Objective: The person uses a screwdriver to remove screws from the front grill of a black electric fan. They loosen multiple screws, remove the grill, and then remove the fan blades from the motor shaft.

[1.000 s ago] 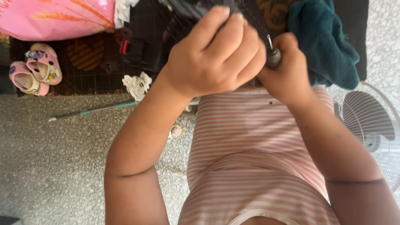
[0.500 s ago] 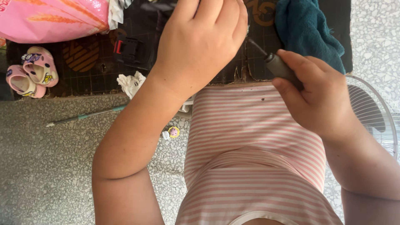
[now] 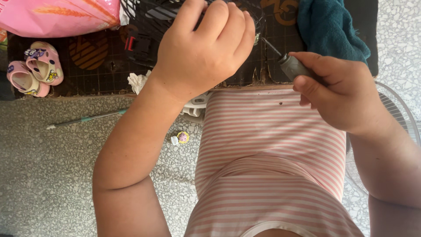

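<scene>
Head view, looking down past a striped shirt (image 3: 267, 175) to a speckled floor (image 3: 48, 175). Left hand (image 3: 204, 48) lies knuckles-up on a dark object at the top edge of the counter (image 3: 101, 74); fingers curled over it, but whether they actually grip it is hidden from here. Right hand (image 3: 340, 94) is closed around a grey screwdriver (image 3: 291, 66), handle in the fist, thin metal shaft pointing up and left toward the left hand. Shaft tip sits just beside the left hand's little finger, over the counter's near edge; contact cannot be made out.

Counter is dark with a grid pattern. On it: a teal cloth (image 3: 331, 26) behind the right hand, a black clip with red trim (image 3: 139, 47) left of the left wrist, a crumpled white tissue (image 3: 138, 81) at the near edge, a pink bag (image 3: 61, 15) in the far left corner, small pink shoes (image 3: 33, 72) below the bag.

On the floor: a teal pen (image 3: 85, 119) and a small round charm (image 3: 183, 137). A fan grille (image 3: 401, 109) shows behind the right arm.
</scene>
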